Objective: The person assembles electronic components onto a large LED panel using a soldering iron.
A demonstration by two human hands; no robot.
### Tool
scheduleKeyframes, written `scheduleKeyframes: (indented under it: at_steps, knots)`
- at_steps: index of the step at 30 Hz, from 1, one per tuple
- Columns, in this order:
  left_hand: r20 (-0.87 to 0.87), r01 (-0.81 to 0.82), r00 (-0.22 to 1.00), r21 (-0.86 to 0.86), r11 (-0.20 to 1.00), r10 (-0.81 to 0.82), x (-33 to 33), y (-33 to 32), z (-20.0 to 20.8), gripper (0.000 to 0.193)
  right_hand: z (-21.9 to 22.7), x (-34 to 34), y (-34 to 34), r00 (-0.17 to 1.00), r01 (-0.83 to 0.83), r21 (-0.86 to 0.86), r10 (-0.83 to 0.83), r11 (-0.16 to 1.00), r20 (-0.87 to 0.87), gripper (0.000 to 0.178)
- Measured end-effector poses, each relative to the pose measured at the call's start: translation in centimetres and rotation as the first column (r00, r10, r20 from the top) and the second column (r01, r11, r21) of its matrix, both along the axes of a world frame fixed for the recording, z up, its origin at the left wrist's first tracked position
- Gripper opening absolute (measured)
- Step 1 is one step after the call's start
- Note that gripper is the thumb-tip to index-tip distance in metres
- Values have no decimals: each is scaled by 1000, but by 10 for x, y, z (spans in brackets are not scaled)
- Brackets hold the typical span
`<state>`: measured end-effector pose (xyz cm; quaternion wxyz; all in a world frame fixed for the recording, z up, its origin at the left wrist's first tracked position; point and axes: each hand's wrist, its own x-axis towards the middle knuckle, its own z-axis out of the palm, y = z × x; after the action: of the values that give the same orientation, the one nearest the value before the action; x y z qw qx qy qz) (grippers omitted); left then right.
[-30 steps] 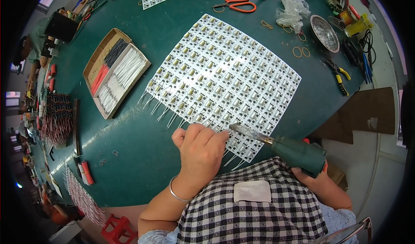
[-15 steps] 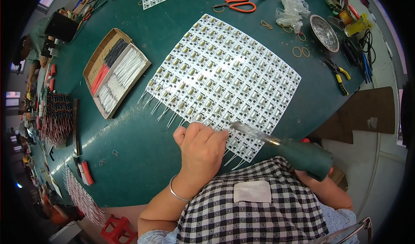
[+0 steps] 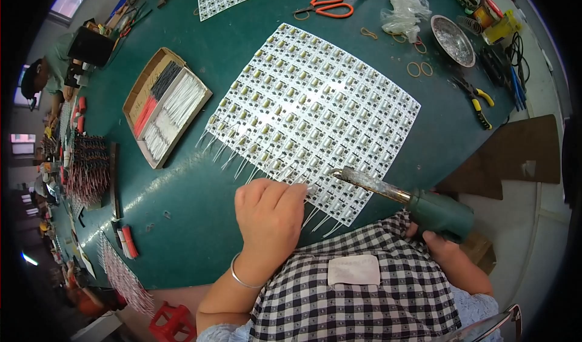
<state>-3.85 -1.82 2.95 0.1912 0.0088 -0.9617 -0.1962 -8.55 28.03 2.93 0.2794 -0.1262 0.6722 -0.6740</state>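
Item 1: panel of small circuit boards (image 3: 315, 109), white, many identical units in a grid, lying flat at the middle of the green counter (image 3: 182, 221). Thin wire leads stick out along its near-left edge.

Item 2: our left hand (image 3: 270, 218), knuckles up, fingers curled and pressed down at the panel's near edge. We cannot tell from here whether the fingertips pinch a lead or only bear on the board.

Item 3: soldering iron (image 3: 403, 199), green handle, metal barrel, tip resting at the panel's near edge just beside our left fingers.

Item 4: our right hand (image 3: 439, 242), wrapped around the green handle from below, mostly hidden under it.

Item 5: cardboard tray (image 3: 165, 115), left of the panel, holding bundles of black, red and white cut wires in separate rows.

Item 6: orange-handled scissors (image 3: 324, 6), far side of the counter.

Item 7: round metal dish (image 3: 453, 39), far right, with a crumpled clear plastic bag (image 3: 407, 9) just beside it.

Item 8: yellow-handled pliers (image 3: 476, 99), right of the panel.

Item 9: rubber bands (image 3: 418, 69), loose, between dish and panel.

Item 10: checked cloth (image 3: 357, 287), black and white, over our lap at the counter's near edge.
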Motion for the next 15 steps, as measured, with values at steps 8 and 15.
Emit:
scheduleKeyframes:
  at_steps: [8,15]
  knots:
    - [-50,20,999,0,1000,-19,1,12,-6,20,-16,-3,10,945,-191,343,267,920,-190,33]
    - [-17,29,999,-41,999,-30,-1,13,-13,19,-20,-6,-1,962,-185,218,222,958,-160,38]
